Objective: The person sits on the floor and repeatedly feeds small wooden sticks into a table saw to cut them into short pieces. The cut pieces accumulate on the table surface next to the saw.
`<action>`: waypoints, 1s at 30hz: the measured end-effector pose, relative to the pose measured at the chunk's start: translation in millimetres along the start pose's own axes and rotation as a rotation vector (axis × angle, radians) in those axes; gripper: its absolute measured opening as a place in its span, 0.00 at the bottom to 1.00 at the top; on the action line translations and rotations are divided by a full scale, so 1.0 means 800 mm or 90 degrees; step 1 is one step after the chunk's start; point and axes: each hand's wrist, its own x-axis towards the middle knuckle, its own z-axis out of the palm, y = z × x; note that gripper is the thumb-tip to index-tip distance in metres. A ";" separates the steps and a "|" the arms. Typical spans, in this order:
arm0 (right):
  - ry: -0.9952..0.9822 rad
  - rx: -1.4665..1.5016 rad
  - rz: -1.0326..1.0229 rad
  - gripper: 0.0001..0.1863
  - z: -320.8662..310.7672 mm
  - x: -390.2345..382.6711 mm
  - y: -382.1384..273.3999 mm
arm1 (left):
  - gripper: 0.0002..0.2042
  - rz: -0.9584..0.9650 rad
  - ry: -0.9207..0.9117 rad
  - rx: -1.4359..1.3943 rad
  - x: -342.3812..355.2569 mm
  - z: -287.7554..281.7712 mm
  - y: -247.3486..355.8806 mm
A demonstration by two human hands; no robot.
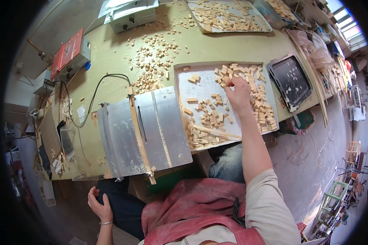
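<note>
My right hand [238, 94] reaches over a shallow white tray [184, 87]. Its fingers are pinched together at a cluster of small wooden blocks [223, 75]; whatever they hold is hidden. More blocks lie along the tray's right side, and a loose heap [212, 118] covers its middle and near left. A thin wooden strip [216, 132] crosses the near edge. My left hand [101, 205] is off the table, by my left thigh, with nothing in it. Its fingers are loosely bent, the thumb apart.
Left of the tray lies a metal saw table [171, 126] with a wooden bar [138, 132] and a dark slot. Offcuts [153, 57] are scattered beyond. A block-filled tray [233, 16] stands at the back, a black tray [290, 81] at right, a red-topped box [69, 55] at left.
</note>
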 end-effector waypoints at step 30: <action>0.005 0.129 0.034 0.08 0.074 0.057 -0.091 | 0.26 -0.006 0.006 -0.022 0.004 -0.004 0.013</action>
